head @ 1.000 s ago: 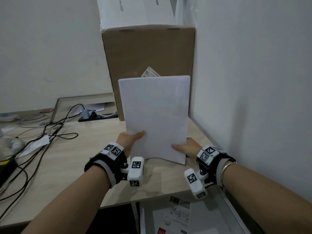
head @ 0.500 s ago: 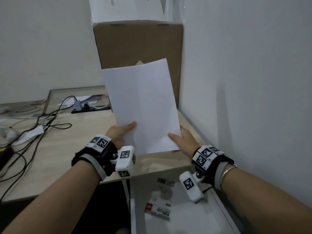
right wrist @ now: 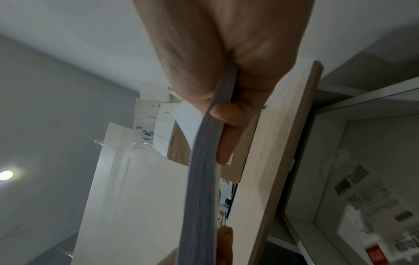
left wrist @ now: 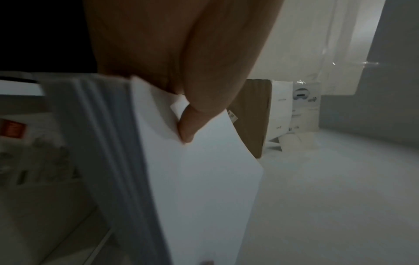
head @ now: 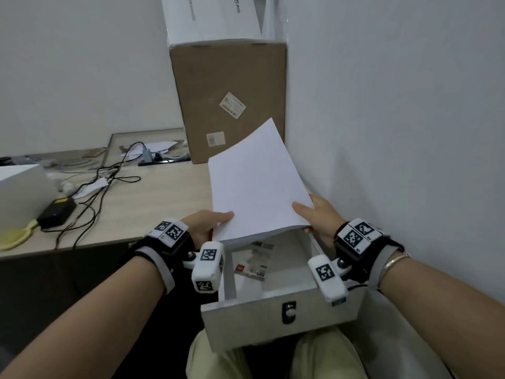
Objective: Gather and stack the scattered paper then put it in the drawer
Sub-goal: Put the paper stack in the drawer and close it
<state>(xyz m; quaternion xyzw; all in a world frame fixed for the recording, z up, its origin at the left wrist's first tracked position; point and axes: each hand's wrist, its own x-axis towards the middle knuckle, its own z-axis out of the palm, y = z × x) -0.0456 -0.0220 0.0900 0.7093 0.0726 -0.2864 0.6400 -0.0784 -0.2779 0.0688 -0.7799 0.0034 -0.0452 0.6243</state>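
At the far left of the desk (head: 153, 203), a white box (head: 19, 192) stands beside a black power adapter (head: 56, 216), with a flat yellow item (head: 16, 236) lying at the desk's front edge. Dark cables (head: 109, 173) trail from the adapter across the surface toward the back. Further right, the left hand (head: 203, 224) grips the near left corner of a stack of white paper (head: 257, 184). The left wrist view shows the thumb pressed on the top sheet and the fingers hidden beneath. The stack is held clear of the desk and tilted. Its near edge is low over the rear part of an open drawer (head: 273, 315), and its far corner is raised toward a tall cardboard box (head: 226, 99). That box stands at the back of the desk against the corner and carries a white carton (head: 213, 17) on top. The drawer is pulled out below the desk edge, over the person's lap. It has a small metal fitting on its front panel, and a packet with a red label and a barcode (head: 250, 265) lies on its floor. At the stack's near right corner, the right hand (head: 319, 217) pinches the sheets. The right wrist view confirms the thumb on one face and fingers curled against the other. A plain wall (head: 396, 132) rises just beside the right hand and forearm.
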